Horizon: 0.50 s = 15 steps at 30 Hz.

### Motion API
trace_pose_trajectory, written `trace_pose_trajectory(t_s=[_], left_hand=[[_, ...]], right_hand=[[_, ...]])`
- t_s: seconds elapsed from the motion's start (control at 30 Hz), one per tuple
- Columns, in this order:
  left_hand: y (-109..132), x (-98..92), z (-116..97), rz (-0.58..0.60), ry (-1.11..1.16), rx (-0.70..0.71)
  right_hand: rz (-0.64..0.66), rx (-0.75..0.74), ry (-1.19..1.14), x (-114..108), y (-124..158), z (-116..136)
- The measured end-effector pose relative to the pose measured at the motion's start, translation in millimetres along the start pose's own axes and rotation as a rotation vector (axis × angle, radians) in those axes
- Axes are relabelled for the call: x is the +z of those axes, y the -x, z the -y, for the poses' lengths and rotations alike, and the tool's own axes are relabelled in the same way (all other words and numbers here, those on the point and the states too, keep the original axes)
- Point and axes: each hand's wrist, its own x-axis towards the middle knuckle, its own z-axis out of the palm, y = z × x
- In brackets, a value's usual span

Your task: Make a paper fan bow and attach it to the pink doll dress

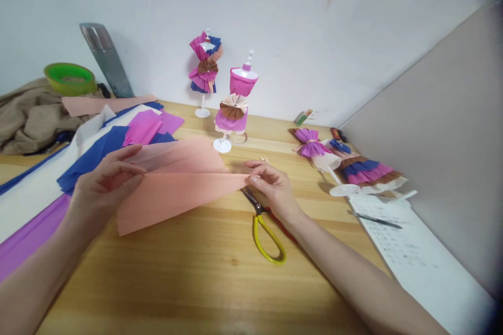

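Observation:
A sheet of peach crepe paper [173,196] stretches between my two hands, its upper edge folded into a straight line. My left hand [106,180] pinches that edge at the left, thumb against fingers. At the other end my right hand [275,186] pinches the narrow tip of the paper. More of the peach sheet rises behind the fold and rests towards the back. Scissors [269,238] with yellow handles lie on the table just below my right hand, their blades partly under the paper's right end.
Two small dress forms in paper outfits [206,65] [238,89] stand by the wall. Layered crepe sheets [96,149], a green tape roll [70,78] and a flask [108,60] are at left. At right lie a dressed form [310,144], a ruffled paper skirt [369,170] and a notebook with a pen [379,220].

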Motion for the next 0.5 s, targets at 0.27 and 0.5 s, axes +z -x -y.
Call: trace_pose_trajectory(t_s=[0.27,0.5], left_hand=[[0,0.4,-7,-0.066,0.068,-0.342],[2,-9.7,-17,-0.086,0.107,-0.331]], right_hand=[[-0.034,0.144,-0.152,2,0,-4],[0.006,0.169,-0.108,0,-2,3]])
